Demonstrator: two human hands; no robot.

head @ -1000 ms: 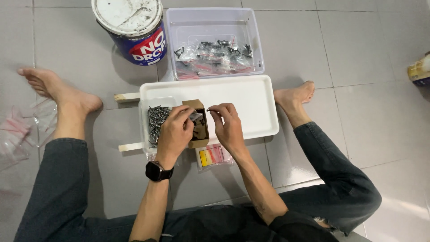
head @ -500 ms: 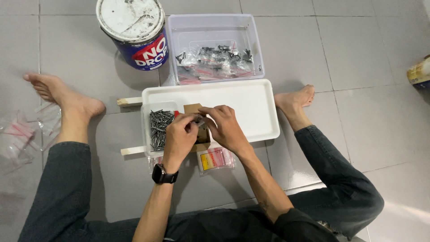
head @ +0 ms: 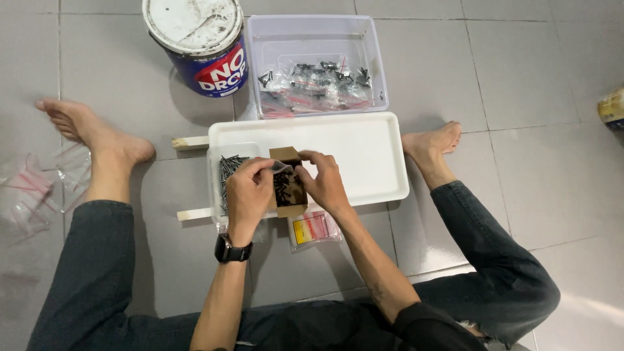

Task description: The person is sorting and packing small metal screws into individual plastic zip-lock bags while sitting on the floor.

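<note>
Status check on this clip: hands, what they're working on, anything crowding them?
Left hand and right hand both pinching a small clear bag over the brown cardboard box. Loose screws in a clear container beside it. White tray underneath, nothing obstructing.

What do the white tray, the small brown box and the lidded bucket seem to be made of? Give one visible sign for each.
White tray: probably moulded plastic, smooth and slightly glossy, with rounded corners and a raised rim.
Small brown box: cardboard, matt brown, with a folded flap.
Lidded bucket: plastic or metal, unclear; glossy blue wall, scuffed white lid.
</note>
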